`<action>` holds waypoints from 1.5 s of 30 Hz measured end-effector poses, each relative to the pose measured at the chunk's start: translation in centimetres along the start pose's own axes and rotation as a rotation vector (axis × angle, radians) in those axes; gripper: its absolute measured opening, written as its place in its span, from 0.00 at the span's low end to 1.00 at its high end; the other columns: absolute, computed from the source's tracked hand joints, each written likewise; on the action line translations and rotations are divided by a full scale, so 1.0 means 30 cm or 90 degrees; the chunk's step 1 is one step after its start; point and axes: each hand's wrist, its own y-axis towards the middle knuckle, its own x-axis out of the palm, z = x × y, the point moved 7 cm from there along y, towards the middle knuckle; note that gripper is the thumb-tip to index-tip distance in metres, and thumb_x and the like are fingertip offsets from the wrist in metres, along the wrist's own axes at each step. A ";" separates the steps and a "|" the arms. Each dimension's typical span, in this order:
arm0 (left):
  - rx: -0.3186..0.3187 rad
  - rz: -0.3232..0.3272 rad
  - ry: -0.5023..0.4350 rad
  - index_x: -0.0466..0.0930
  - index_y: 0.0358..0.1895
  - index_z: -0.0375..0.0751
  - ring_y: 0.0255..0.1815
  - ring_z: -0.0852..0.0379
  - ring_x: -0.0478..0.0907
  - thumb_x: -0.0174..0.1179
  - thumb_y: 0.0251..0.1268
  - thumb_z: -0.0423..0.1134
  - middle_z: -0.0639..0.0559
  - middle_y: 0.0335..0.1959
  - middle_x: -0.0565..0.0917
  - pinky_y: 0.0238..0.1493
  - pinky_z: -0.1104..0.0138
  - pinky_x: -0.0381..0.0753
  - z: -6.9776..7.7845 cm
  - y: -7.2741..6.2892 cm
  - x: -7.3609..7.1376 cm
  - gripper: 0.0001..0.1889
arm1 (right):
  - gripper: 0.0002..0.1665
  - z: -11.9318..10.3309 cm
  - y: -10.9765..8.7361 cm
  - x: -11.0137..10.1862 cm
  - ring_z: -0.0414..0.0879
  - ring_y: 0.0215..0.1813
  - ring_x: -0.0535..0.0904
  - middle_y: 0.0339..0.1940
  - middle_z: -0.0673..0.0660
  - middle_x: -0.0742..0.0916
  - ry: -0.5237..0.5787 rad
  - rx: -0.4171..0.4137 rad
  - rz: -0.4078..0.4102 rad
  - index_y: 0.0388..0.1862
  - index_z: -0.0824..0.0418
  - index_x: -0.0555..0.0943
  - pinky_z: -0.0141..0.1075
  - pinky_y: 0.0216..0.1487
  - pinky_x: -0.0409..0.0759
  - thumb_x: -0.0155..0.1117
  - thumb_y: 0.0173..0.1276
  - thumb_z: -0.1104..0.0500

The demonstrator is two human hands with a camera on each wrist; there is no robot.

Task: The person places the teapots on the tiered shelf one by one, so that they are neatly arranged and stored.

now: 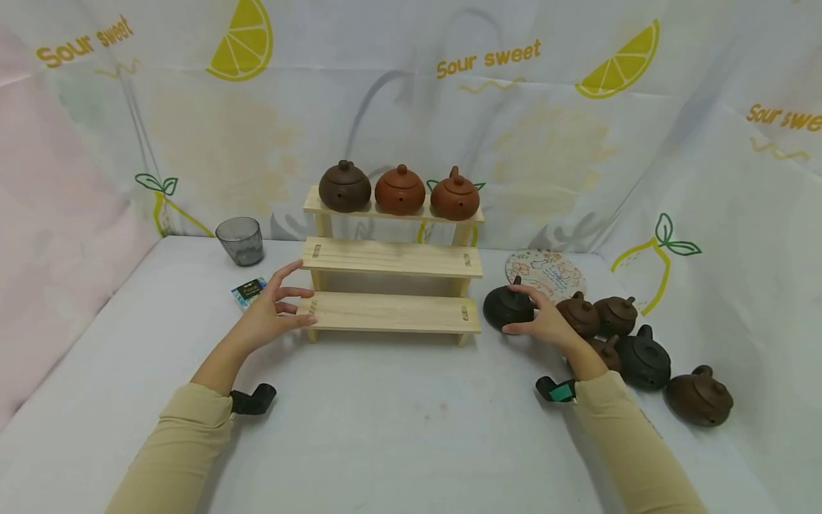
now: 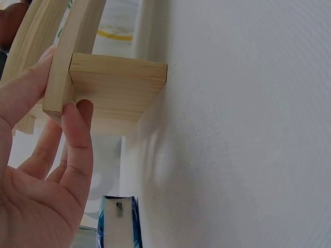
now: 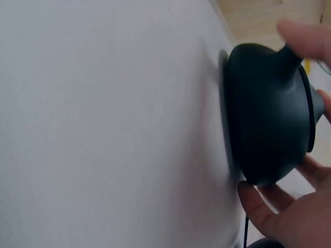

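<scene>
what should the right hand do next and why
Perhaps lift the black teapot toward the bare middle shelf: the right hand holds it beside the lowest shelf, whose other end the left hand grips, and three teapots line the top shelf.

You face a white cloth [image 1: 385, 93] hung like a wall behind the table [image 1: 398, 428], a horizontal crease [image 1: 353, 69] running across its upper part. You can read "Sour sweet" in orange lettering [image 1: 489, 58] in 3 places, the one at your far right cut off by the edge of the head view. Near the top you see 2 yellow lemon slices [image 1: 241, 43]. Lower down, at your left and right, lemon outlines [image 1: 668, 275] carry green leaves [image 1: 683, 248]. Pink cloth [image 1: 58, 214] stands on your left. On your right, white cloth comes forward along the table, which is white too. Your light is soft and fairly even.
</scene>
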 end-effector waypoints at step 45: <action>-0.012 -0.006 0.012 0.39 0.74 0.58 0.43 0.44 0.73 0.68 0.54 0.34 0.34 0.59 0.71 0.39 0.65 0.74 -0.004 0.001 -0.001 0.52 | 0.50 -0.165 -0.037 -0.073 0.63 0.64 0.59 0.64 0.69 0.65 0.009 -0.015 -0.001 0.69 0.51 0.62 0.53 0.51 0.68 0.77 0.48 0.57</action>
